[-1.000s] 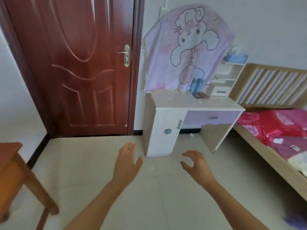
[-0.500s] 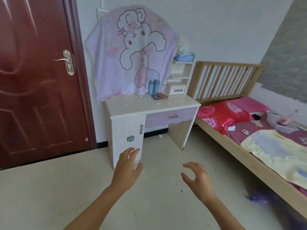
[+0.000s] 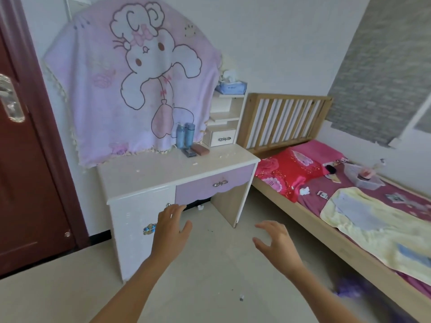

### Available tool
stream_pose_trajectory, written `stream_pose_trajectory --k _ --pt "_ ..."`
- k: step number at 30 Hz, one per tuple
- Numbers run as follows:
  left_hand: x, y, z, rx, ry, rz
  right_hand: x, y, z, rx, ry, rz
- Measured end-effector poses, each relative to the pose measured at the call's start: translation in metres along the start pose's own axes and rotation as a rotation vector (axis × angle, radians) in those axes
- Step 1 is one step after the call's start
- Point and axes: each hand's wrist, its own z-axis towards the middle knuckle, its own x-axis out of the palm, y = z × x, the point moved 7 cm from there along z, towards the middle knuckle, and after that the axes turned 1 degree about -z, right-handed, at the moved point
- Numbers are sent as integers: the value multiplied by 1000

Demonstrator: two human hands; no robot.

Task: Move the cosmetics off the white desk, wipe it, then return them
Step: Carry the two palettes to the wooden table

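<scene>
Both the left hand (image 3: 171, 227) and right hand (image 3: 277, 241) hang empty, fingers loosely spread, short of the white desk (image 3: 151, 176), so I would reach to its back, where two blue bottles (image 3: 185, 136) and two flat cases (image 3: 194, 150) cluster, gripping each upright bottle low.

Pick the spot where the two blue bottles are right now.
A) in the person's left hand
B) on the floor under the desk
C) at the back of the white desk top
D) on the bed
C: the blue bottles stand upright at the back of the white desk, in front of the pink blanket; the left hand and right hand hold nothing.
</scene>
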Motion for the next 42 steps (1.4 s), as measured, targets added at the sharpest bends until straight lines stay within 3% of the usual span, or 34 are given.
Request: stream_pose_trajectory --k 10,19,26,35,42 --pt "53 52 73 -151 39 23 43 -67 92 86 120 29" --pt "109 46 193 -200 -107 113 50 -121 258 -30 132 176" --pt "156 47 229 -357 -150 100 89 -155 342 -81 249 265" --pt "153 128 248 -554 -202 180 177 -156 397 -96 457 301" --pt "179 182 350 -581 -236 136 221 -147 489 -94 468 268"
